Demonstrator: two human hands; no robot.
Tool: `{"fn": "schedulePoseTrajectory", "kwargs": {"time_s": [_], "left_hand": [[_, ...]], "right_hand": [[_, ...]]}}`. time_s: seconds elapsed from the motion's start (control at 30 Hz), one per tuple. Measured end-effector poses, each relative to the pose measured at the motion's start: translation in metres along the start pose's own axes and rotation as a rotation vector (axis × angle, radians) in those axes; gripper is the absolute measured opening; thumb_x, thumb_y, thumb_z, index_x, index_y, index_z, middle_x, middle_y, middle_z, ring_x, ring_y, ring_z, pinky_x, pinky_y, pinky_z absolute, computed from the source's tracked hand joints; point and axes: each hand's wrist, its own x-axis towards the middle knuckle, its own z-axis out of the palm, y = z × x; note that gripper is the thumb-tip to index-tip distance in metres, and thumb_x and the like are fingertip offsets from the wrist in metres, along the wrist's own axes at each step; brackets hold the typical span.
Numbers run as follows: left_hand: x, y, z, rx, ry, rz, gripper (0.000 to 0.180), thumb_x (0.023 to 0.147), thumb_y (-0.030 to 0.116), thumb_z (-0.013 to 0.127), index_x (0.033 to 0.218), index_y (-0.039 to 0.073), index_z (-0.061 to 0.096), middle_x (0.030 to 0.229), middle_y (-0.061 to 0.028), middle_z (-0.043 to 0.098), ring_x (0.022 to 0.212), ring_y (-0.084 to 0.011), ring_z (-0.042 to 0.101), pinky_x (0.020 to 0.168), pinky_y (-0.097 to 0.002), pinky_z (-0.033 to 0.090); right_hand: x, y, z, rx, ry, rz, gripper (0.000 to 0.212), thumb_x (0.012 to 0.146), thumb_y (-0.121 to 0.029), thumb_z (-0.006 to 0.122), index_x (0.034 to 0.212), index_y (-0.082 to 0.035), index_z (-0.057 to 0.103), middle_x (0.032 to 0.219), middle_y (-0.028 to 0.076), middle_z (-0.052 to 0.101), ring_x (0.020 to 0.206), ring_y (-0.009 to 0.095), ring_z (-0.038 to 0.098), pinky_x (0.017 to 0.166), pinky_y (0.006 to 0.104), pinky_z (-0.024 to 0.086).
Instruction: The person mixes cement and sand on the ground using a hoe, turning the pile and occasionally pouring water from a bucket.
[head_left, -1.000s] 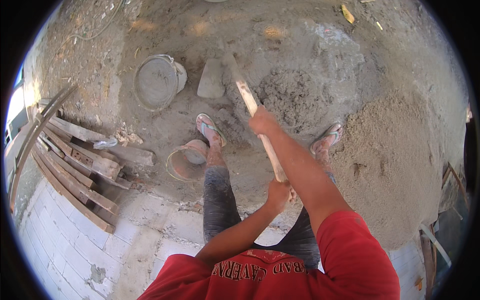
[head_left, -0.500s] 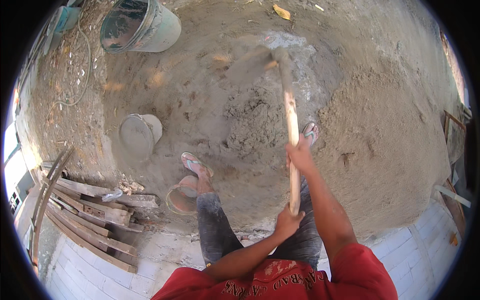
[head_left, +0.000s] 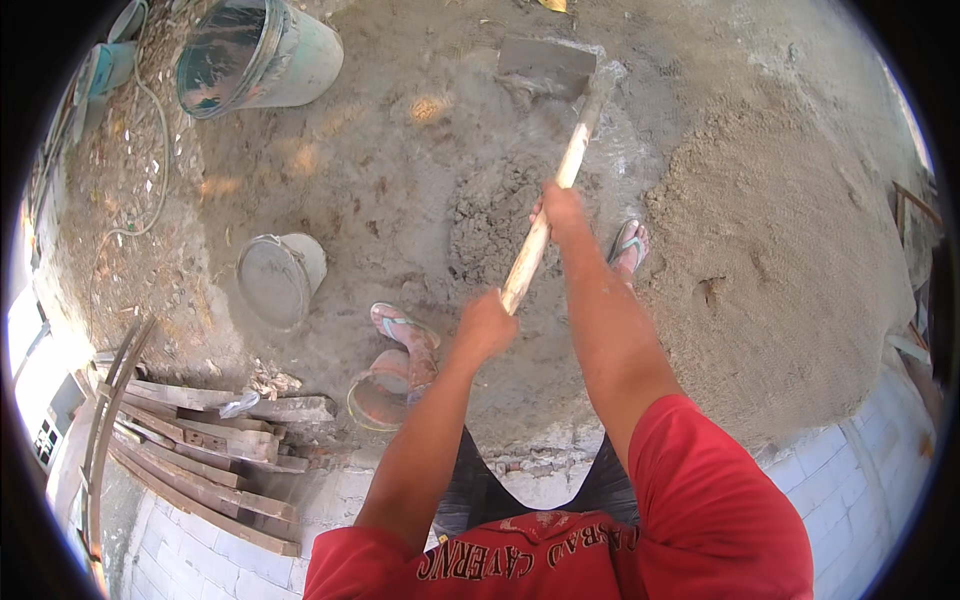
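Both my hands are wrapped round the wooden handle of a hoe (head_left: 535, 240). My left hand (head_left: 487, 325) grips the near end of the handle, and my right hand (head_left: 563, 212) holds it farther up. The handle slants away to the upper right. At its far end the broad grey blade (head_left: 548, 62) lies at or just above the wet ground; exact contact is hard to tell. Between the blade and my feet sits a lumpy heap of wet mortar (head_left: 490, 225). A pale streak of wet ground (head_left: 625, 130) runs beside the blade.
A large bucket (head_left: 295, 60) lies tilted at the far left. Nearer stands a bucket filled with grey mix (head_left: 272, 280), and a smaller bucket (head_left: 375, 400) is by my left foot. Wooden planks (head_left: 210, 450) are piled at lower left. Sand (head_left: 780, 290) spreads on the right.
The hoe blade has swung farther away from me, and my hands have moved forward with the handle. My left hand has also shifted left, so the handle now leans more.
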Motion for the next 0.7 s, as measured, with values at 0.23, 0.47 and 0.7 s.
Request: {"fn": "schedulePoseTrajectory", "kwargs": {"time_s": [0.23, 0.47, 0.7], "left_hand": [[-0.126, -0.107, 0.01, 0.05, -0.122, -0.078, 0.036, 0.08, 0.014, 0.059, 0.111, -0.003, 0.059, 0.103, -0.0298, 0.065, 0.102, -0.0447, 0.061, 0.09, -0.0502, 0.048], [-0.293, -0.229, 0.003, 0.17, -0.09, -0.073, 0.032, 0.079, 0.018, 0.069, 0.104, 0.005, 0.055, 0.089, -0.0261, 0.066, 0.087, -0.0467, 0.064, 0.076, -0.0558, 0.051], [-0.172, -0.129, 0.072, 0.272, 0.08, 0.027, 0.038, 0.079, 0.021, 0.07, 0.11, 0.008, 0.052, 0.086, -0.0214, 0.068, 0.083, -0.0421, 0.067, 0.074, -0.0535, 0.052]], "right_hand": [[-0.114, 0.146, 0.021, 0.029, 0.094, 0.201, 0.02, 0.089, -0.02, 0.056, 0.085, -0.002, 0.05, 0.07, 0.009, 0.05, 0.055, 0.021, 0.053, 0.047, 0.0377, 0.051], [-0.305, 0.239, 0.055, 0.376, 0.081, 0.281, 0.013, 0.085, -0.01, 0.055, 0.09, -0.005, 0.044, 0.068, 0.008, 0.049, 0.049, 0.019, 0.05, 0.044, 0.0372, 0.048], [-0.186, 0.148, -0.033, 0.39, 0.128, 0.068, 0.02, 0.089, -0.013, 0.055, 0.1, -0.008, 0.039, 0.072, 0.007, 0.047, 0.049, 0.017, 0.047, 0.042, 0.0353, 0.045]]}}
